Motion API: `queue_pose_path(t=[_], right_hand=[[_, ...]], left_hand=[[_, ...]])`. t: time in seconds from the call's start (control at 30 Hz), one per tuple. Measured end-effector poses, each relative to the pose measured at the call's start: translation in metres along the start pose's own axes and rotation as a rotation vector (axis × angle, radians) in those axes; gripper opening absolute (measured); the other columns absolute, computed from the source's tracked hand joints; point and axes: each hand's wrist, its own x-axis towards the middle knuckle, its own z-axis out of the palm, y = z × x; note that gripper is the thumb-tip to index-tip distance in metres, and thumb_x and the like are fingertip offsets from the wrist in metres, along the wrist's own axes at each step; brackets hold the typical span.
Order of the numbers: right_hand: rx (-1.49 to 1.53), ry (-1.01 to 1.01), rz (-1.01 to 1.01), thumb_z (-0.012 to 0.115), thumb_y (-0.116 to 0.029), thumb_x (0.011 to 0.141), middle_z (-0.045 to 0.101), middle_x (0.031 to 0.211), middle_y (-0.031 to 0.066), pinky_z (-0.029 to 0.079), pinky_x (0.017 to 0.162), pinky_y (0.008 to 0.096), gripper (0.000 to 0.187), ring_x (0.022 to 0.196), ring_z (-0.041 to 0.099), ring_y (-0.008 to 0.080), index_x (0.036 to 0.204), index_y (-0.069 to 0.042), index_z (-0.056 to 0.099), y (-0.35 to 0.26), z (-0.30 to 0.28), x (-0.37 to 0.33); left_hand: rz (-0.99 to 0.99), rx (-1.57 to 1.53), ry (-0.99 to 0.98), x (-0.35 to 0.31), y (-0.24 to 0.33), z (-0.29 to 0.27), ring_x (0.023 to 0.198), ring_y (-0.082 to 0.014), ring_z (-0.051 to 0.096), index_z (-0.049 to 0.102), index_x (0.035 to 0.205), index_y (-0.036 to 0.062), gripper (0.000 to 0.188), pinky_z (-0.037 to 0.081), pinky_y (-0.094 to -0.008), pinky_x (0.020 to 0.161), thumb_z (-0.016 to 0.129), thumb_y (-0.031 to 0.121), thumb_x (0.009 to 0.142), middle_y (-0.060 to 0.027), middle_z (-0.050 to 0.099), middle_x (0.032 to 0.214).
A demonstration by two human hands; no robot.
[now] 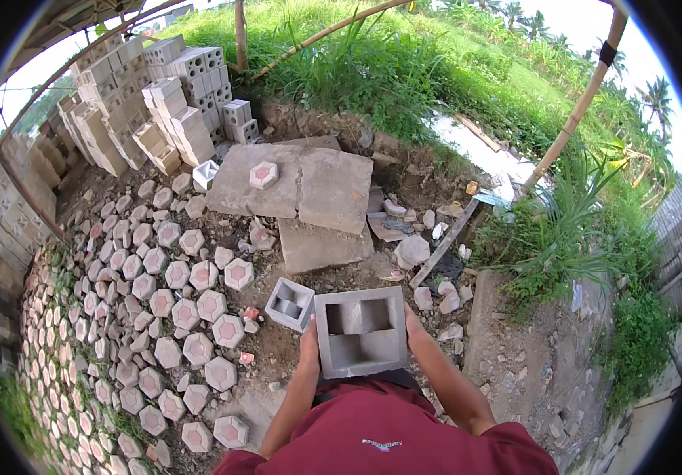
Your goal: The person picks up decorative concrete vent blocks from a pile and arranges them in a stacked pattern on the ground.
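At the lower centre of the frame, we see the left hand [309, 345] and right hand [415, 332] clamped on opposite sides of the large block [361, 332]. If that grip slips, it could drop; swinging left might chip it against the small block [289, 304].

Maroon shirt [357, 431]; small pale marking [382, 444]

We see a plain grey hollow concrete block [360, 331], a whitish smaller block [289, 304], off-white hexagonal pavers [228, 331] with pink hexagon centres, green grass [341, 71], a maroon shirt [388, 416] with white lettering [381, 442].
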Motion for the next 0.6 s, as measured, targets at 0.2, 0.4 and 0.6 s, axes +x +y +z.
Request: queue_pose_path(t=[0.2,0.4,0.6], right_hand=[[-0.134,0.043,0.071,0.040,-0.055,0.091,0.060,0.117,0.0085,0.045,0.092,0.0396,0.058,0.103,0.058,0.0244,0.122,-0.009,0.055,-0.062,0.013,0.089],[-0.284,-0.049,0.211,0.041,-0.061,0.088,0.056,0.123,0.0081,0.042,0.094,0.0402,0.065,0.109,0.054,0.0246,0.125,-0.009,0.053,-0.122,0.044,0.199],[-0.453,-0.013,0.404,0.039,-0.059,0.090,0.052,0.127,0.0078,0.041,0.095,0.0433,0.063,0.113,0.051,0.0270,0.129,-0.011,0.049,-0.134,0.008,0.304]], left_hand=[[0.010,-0.072,0.124,0.089,0.005,0.014,0.100,-0.0184,0.055,0.053,0.123,0.0004,0.056,0.043,-0.0312,0.087,0.041,0.047,0.094,-0.0096,0.058,0.115],[0.145,-0.214,0.307,0.171,0.011,0.024,0.088,-0.0172,0.060,0.058,0.115,0.0022,0.046,0.047,-0.0316,0.079,0.046,0.041,0.093,-0.0084,0.062,0.105],[-0.005,-0.415,0.577,0.211,-0.035,0.060,0.080,-0.0136,0.059,0.063,0.107,0.0018,0.038,0.046,-0.0290,0.073,0.048,0.034,0.094,-0.0050,0.065,0.093]])
